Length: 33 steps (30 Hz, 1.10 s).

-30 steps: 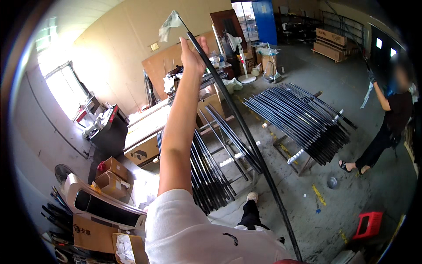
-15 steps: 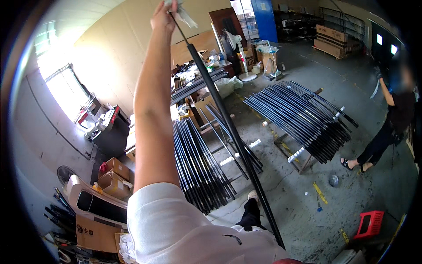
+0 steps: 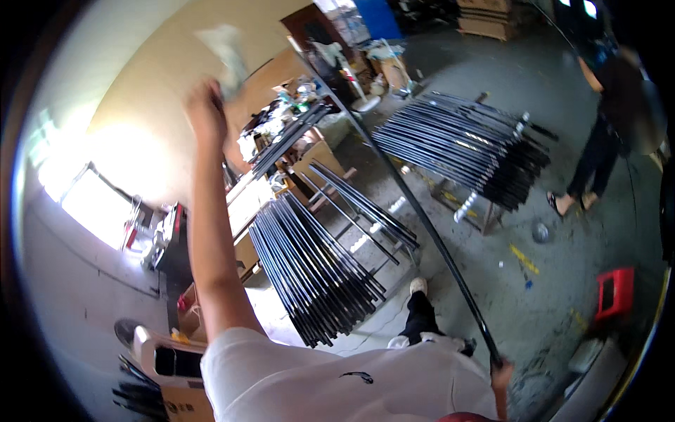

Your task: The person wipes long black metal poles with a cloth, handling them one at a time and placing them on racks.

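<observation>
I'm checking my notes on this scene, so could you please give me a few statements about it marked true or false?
1. The right hand grips the long dark pole. True.
2. The left hand hangs low. False: the left hand is raised, beside a blurred whitish sheet.
3. Dark rods lie side by side. True.
4. The red stool is at the picture's left. False: the red stool is toward the right.
5. The other person wears dark clothes. True.
</observation>
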Each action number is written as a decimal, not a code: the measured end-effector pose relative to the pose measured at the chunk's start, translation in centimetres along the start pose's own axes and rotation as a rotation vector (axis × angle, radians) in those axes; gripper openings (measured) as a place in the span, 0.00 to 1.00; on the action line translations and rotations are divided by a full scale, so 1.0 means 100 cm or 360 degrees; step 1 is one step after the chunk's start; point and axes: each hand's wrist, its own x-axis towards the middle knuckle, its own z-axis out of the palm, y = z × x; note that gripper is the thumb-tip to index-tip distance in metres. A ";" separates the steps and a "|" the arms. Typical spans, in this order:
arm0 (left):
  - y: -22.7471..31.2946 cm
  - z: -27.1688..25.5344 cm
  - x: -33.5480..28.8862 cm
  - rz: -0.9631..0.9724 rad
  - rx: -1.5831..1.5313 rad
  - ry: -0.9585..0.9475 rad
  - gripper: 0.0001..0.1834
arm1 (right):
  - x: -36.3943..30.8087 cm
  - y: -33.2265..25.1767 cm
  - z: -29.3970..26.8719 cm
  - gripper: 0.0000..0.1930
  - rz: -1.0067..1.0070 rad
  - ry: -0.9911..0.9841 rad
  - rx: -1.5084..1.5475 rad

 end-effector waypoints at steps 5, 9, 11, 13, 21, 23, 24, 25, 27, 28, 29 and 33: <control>0.019 0.109 -0.297 -0.0899 -0.0421 -0.0891 0.22 | 0.088 -0.198 -0.068 0.17 -0.0205 0.0073 0.0405; 0.095 0.160 -0.443 -0.1206 -0.0952 -0.1347 0.20 | 0.111 -0.262 -0.087 0.13 -0.0233 -0.0186 0.0702; 0.116 0.174 -0.465 -0.1238 -0.1235 -0.1290 0.16 | 0.109 -0.286 -0.096 0.12 -0.0326 -0.0095 0.0960; 0.149 0.197 -0.442 -0.1417 -0.1430 -0.1327 0.14 | 0.105 -0.291 -0.100 0.12 -0.0186 -0.0152 0.1086; 0.099 0.182 -0.336 -0.1276 -0.1152 -0.0686 0.09 | 0.074 -0.184 -0.072 0.17 -0.0106 -0.0353 0.0667; 0.097 0.181 -0.333 -0.1431 -0.1260 -0.0628 0.10 | 0.084 -0.215 -0.085 0.17 -0.0176 -0.0419 0.0763; 0.096 0.183 -0.334 -0.1460 -0.1294 -0.0630 0.10 | 0.092 -0.233 -0.092 0.17 -0.0212 -0.0431 0.0799; 0.096 0.185 -0.335 -0.1445 -0.1262 -0.0643 0.11 | 0.098 -0.247 -0.095 0.18 -0.0273 -0.0412 0.0815; 0.098 0.190 -0.336 -0.1409 -0.1202 -0.0680 0.11 | 0.105 -0.278 -0.101 0.18 -0.0425 -0.0283 0.0932; 0.099 0.190 -0.336 -0.1406 -0.1201 -0.0697 0.11 | 0.107 -0.292 -0.104 0.19 -0.0527 -0.0185 0.1029; 0.099 0.188 -0.336 -0.1402 -0.1198 -0.0712 0.11 | 0.109 -0.303 -0.102 0.19 -0.0557 -0.0173 0.1007; 0.106 0.175 -0.322 -0.1423 -0.1231 -0.0667 0.11 | 0.114 -0.295 -0.104 0.20 -0.0505 -0.0550 0.0928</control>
